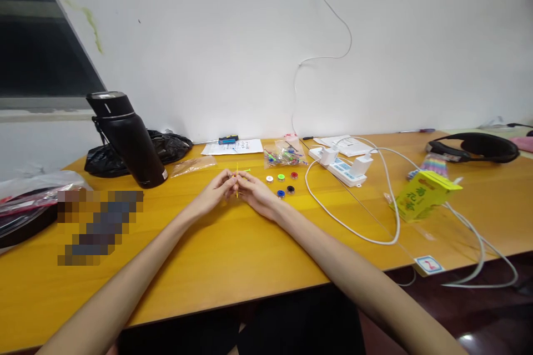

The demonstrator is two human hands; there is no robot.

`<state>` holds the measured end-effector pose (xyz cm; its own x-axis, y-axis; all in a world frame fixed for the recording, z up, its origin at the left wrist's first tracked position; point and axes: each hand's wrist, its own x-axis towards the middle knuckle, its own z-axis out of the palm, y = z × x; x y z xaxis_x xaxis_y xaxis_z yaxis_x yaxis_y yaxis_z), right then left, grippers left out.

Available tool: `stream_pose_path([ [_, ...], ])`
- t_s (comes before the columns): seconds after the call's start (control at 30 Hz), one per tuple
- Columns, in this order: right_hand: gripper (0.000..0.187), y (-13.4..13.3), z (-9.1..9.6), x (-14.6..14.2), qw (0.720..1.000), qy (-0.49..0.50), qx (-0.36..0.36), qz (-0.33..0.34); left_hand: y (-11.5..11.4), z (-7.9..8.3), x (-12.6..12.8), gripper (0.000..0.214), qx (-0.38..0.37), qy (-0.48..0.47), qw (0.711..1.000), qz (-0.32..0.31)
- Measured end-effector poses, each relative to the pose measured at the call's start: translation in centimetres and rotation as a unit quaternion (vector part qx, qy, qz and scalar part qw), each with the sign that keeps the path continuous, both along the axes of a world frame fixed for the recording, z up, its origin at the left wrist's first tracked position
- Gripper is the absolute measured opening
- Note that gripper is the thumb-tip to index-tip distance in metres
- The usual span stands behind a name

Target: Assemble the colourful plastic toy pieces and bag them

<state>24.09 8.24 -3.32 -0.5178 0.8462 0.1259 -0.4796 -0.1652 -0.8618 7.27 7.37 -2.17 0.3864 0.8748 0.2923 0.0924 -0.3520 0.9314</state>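
My left hand [217,188] and my right hand [257,193] meet over the middle of the table, fingertips closed together. Pinched between them is a thin yellow plastic stick [237,167], roughly upright. A short yellow-green piece [247,170] pokes out sideways above the right fingers; whether it joins the stick I cannot tell. Just right of my right hand lie several small round discs: a white disc [269,179], a green disc [281,177], a red disc [294,175], a black disc [290,189] and a blue disc [280,194].
Behind the discs is a clear bag of small coloured parts [285,154]. A blue-handled screwdriver [228,140] rests on a paper sheet [210,148]. A black bottle [132,144] stands left. Rightward are a power strip [343,171], looping white cable [385,243] and yellow box [425,197].
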Motion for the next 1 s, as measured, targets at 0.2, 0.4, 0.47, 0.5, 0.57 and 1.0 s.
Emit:
stream_pose_path([
  [0.2,0.023,-0.2,-0.1,0.2,0.998,0.024,-0.039,0.044,-0.6,-0.4,-0.1,0.032,0.022,0.042,0.999,0.005],
  [0.4,0.023,-0.5,0.3,0.6,0.996,-0.019,-0.028,0.08,-1.4,0.0,-0.6,0.034,0.066,0.108,0.992,0.021],
  [0.47,0.024,-0.5,0.3,0.7,0.996,-0.029,-0.031,0.082,-1.5,-0.1,-0.6,0.035,0.068,0.108,0.991,0.023],
  [0.5,0.024,-0.4,0.3,0.7,0.996,-0.026,-0.034,0.08,-1.5,-0.2,-0.6,0.036,0.062,0.098,0.993,0.022],
  [0.57,0.022,-0.2,0.3,0.7,0.997,-0.011,-0.039,0.066,-1.2,-0.6,-0.5,0.039,0.032,0.057,0.998,0.009],
  [1.0,0.014,0.7,-0.3,1.1,0.857,-0.303,0.314,-0.272,1.9,-0.5,-1.2,0.023,-0.114,-0.244,0.937,0.221],
])
